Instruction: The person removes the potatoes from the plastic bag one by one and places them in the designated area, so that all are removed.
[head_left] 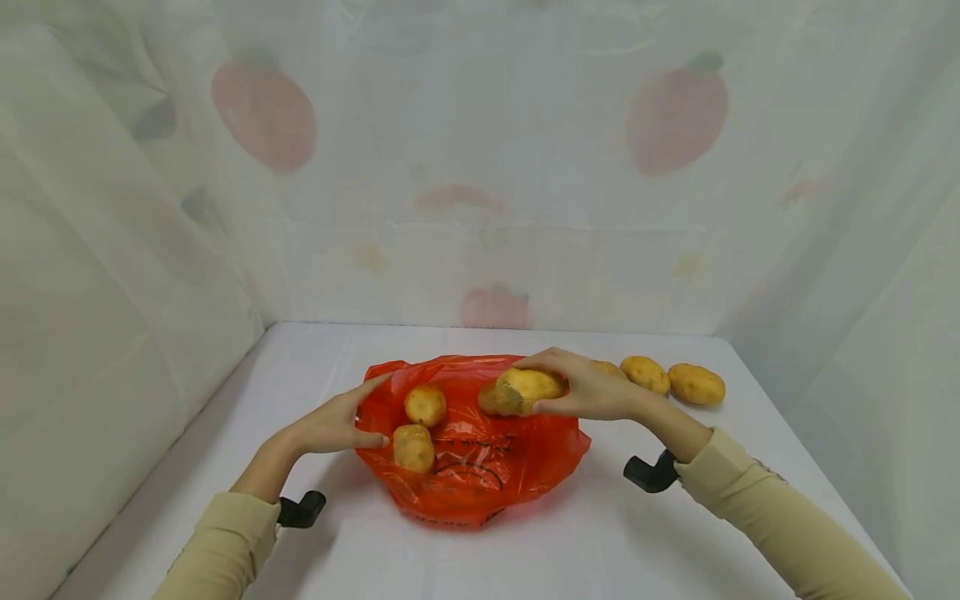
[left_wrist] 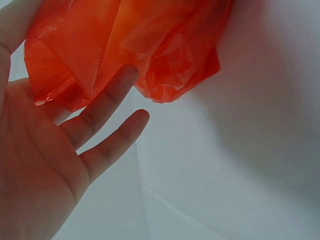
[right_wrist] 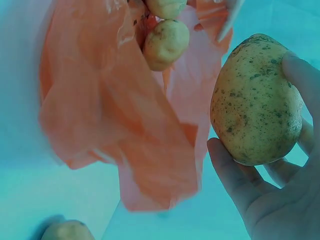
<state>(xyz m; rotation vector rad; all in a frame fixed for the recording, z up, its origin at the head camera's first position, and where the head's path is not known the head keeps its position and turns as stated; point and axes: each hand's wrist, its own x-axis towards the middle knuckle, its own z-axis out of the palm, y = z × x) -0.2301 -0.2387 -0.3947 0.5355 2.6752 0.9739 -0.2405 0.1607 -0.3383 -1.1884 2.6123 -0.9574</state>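
Observation:
A crumpled red plastic bag [head_left: 480, 467] with dark print lies spread on the table, its mouth facing up. Two potatoes, an upper one [head_left: 425, 406] and a lower one [head_left: 413, 449], sit in its left part. My right hand [head_left: 588, 387] grips a speckled potato [right_wrist: 255, 100] over the bag's right side, thumb and fingers around it. Just left of it, another potato [head_left: 493, 400] is partly covered in the head view. At the bag's left edge is my left hand [head_left: 330, 423], fingers extended and spread along the red plastic [left_wrist: 100, 45], thumb close to the lower potato.
To the right behind the bag, more potatoes lie in a row: a middle one [head_left: 645, 375], an outer one [head_left: 696, 384], and one mostly hidden by my right hand. White printed sheeting [head_left: 480, 275] walls the white table [head_left: 660, 533] at the back and sides.

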